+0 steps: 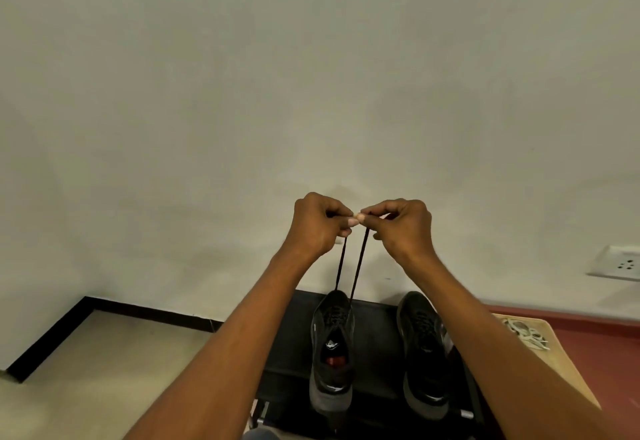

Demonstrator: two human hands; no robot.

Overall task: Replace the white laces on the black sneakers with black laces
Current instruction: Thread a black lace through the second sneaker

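Two black sneakers stand side by side on a black surface (374,328). The left sneaker (332,353) has a black lace (358,266) threaded in it, and both ends rise taut from its front. My left hand (318,225) and my right hand (401,223) are raised together above the shoe, each pinching one lace end, fingertips almost touching. The right sneaker (424,353) stands apart, with dark lacing that I cannot make out clearly. A tangle of white laces (526,332) lies on a tan board (554,363) at the right.
A plain pale wall (311,93) fills the upper view, with a white socket plate (620,264) at the right. A black skirting (104,315) borders a beige floor (104,370) at the lower left. A red surface (606,353) lies beyond the tan board.
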